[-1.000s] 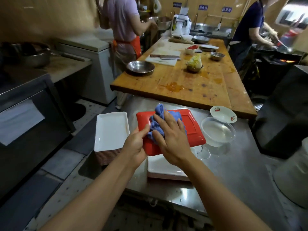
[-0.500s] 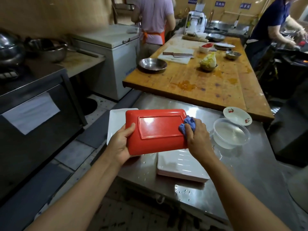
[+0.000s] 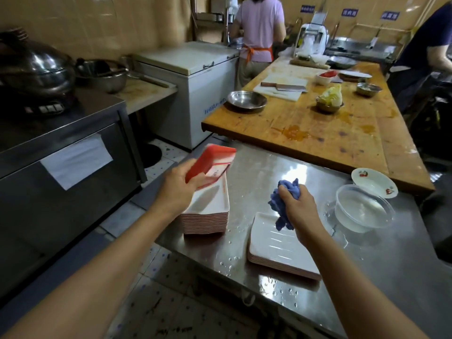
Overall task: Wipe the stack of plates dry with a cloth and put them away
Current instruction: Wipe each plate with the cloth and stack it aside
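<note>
Your left hand [image 3: 182, 184] grips the red-backed plate [image 3: 210, 162], tilted over the tall left stack [image 3: 208, 216]. Your right hand [image 3: 297, 207] clenches the blue cloth [image 3: 285, 194] above the low wet stack [image 3: 276, 248], near on the steel worktop [image 3: 269, 172].

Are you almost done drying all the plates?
Getting there. The tall stack of white rectangular plates looks done. The left hand is setting a red-backed plate on it; the right hand holds the blue cloth. The short wet stack remains.
</note>
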Tool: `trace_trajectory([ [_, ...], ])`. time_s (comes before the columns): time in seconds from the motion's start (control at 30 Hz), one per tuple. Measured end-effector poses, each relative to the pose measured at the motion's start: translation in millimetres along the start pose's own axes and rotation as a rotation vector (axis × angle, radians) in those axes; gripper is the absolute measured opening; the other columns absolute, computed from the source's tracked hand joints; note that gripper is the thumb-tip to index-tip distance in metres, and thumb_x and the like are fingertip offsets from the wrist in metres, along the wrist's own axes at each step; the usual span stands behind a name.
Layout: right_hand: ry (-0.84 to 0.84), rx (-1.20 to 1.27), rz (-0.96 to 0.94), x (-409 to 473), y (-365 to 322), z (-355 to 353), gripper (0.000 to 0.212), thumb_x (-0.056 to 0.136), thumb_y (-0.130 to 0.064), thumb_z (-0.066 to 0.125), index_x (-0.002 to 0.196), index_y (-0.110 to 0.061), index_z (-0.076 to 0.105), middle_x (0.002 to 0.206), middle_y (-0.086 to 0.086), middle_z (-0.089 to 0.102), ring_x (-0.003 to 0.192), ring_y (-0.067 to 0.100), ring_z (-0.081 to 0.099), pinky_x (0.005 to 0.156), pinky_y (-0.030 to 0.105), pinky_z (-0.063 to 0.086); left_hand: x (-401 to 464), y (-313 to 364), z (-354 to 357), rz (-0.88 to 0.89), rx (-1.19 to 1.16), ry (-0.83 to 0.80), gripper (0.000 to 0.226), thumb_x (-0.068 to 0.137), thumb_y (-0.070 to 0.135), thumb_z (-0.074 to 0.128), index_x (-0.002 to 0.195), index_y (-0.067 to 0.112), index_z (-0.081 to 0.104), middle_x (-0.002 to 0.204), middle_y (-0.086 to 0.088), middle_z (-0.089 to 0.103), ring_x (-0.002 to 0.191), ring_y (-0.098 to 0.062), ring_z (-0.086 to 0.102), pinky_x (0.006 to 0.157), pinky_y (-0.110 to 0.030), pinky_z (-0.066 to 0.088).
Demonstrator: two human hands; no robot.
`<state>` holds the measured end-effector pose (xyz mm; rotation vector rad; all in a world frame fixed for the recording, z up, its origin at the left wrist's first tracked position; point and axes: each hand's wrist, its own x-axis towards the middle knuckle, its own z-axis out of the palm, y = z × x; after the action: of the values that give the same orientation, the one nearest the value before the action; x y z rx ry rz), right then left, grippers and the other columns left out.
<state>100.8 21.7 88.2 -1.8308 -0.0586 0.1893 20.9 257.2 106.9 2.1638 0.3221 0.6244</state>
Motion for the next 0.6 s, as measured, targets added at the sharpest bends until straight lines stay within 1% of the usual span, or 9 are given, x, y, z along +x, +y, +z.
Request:
trace_trajectory([
  [0.07, -0.049, 0.053, 0.038, -1.9, -3.3, 4.1, 0.020, 0.093, -0.029, 0.053, 0.104, -0.013, 0.051, 0.094, 0.020, 0.065, 0.066, 0.030, 0.059, 0.052, 0.032, 0.043, -2.3, -5.0, 3.1, 0.190, 0.257, -0.028, 0.011, 0.092, 0.022, 0.059, 0.098, 0.016, 0.065, 0.081, 0.000, 0.062, 0.076, -0.021, 0.060, 0.058, -0.024, 0.041],
  [0.1, -0.067, 0.061, 0.045, -2.8, -3.9, 4.9, 0.020, 0.092, -0.028, 0.053, 0.104, -0.013, 0.050, 0.095, 0.022, 0.065, 0.067, 0.033, 0.058, 0.051, 0.033, 0.043, -4.8, -10.1, 5.9, 0.278, 0.376, -0.053, 0.012, 0.092, 0.020, 0.056, 0.097, 0.013, 0.065, 0.080, -0.003, 0.061, 0.076, -0.024, 0.059, 0.055, -0.022, 0.035],
  [0.13, -0.078, 0.057, 0.046, -3.6, -3.9, 5.0, 0.019, 0.092, -0.028, 0.054, 0.104, -0.014, 0.050, 0.096, 0.023, 0.064, 0.066, 0.033, 0.057, 0.050, 0.032, 0.041, -7.6, -15.4, 8.6, 0.339, 0.473, -0.082, 0.014, 0.093, 0.017, 0.054, 0.100, 0.011, 0.065, 0.083, -0.005, 0.062, 0.080, -0.026, 0.058, 0.055, -0.023, 0.035],
  [0.17, -0.085, 0.049, 0.044, -4.6, -3.4, 4.7, 0.019, 0.092, -0.029, 0.054, 0.104, -0.014, 0.050, 0.096, 0.023, 0.064, 0.064, 0.032, 0.055, 0.048, 0.030, 0.040, -10.5, -20.8, 10.9, 0.364, 0.537, -0.109, 0.017, 0.094, 0.015, 0.052, 0.104, 0.011, 0.065, 0.088, -0.008, 0.064, 0.085, -0.028, 0.058, 0.058, -0.028, 0.039],
  [0.23, -0.085, 0.040, 0.040, -6.1, -1.1, 3.0, 0.019, 0.092, -0.028, 0.054, 0.105, -0.015, 0.050, 0.096, 0.023, 0.065, 0.064, 0.033, 0.056, 0.047, 0.029, 0.039, -17.5, -30.1, 14.5, 0.359, 0.578, -0.161, 0.024, 0.095, 0.013, 0.050, 0.114, 0.013, 0.063, 0.096, -0.009, 0.066, 0.094, -0.029, 0.058, 0.065, -0.037, 0.048],
  [0.3, -0.068, 0.036, 0.041, -7.1, 1.7, 1.2, 0.019, 0.092, -0.027, 0.055, 0.105, -0.015, 0.051, 0.096, 0.022, 0.065, 0.067, 0.033, 0.058, 0.049, 0.030, 0.040, -26.4, -37.7, 19.7, 0.366, 0.601, -0.216, 0.029, 0.093, 0.011, 0.051, 0.119, 0.016, 0.062, 0.105, -0.007, 0.068, 0.101, -0.027, 0.059, 0.069, -0.038, 0.050],
  [0.37, -0.057, 0.019, 0.045, -7.3, 5.1, -0.1, 0.018, 0.091, -0.026, 0.055, 0.104, -0.015, 0.052, 0.096, 0.021, 0.065, 0.065, 0.028, 0.056, 0.049, 0.029, 0.039, -35.0, -42.4, 25.6, 0.390, 0.618, -0.265, 0.030, 0.088, 0.005, 0.057, 0.116, 0.013, 0.065, 0.105, -0.008, 0.069, 0.100, -0.027, 0.062, 0.067, -0.041, 0.054],
  [0.47, -0.054, 0.000, 0.047, -7.4, 11.0, -1.1, 0.019, 0.091, -0.025, 0.056, 0.105, -0.013, 0.052, 0.091, 0.018, 0.064, 0.060, 0.021, 0.053, 0.047, 0.026, 0.038, -42.9, -54.2, 34.9, 0.403, 0.616, -0.290, 0.031, 0.076, -0.007, 0.068, 0.105, 0.006, 0.071, 0.095, -0.016, 0.071, 0.089, -0.033, 0.067, 0.057, -0.046, 0.057],
  [0.6, -0.045, -0.003, 0.071, -8.3, 18.4, -3.2, 0.017, 0.091, -0.025, 0.057, 0.104, -0.015, 0.053, 0.088, 0.013, 0.063, 0.057, 0.015, 0.054, 0.044, 0.023, 0.039, -41.5, -70.3, 44.8, 0.374, 0.645, -0.320, 0.030, 0.076, -0.004, 0.070, 0.105, 0.006, 0.071, 0.102, -0.017, 0.069, 0.093, -0.034, 0.066, 0.059, -0.044, 0.057],
])
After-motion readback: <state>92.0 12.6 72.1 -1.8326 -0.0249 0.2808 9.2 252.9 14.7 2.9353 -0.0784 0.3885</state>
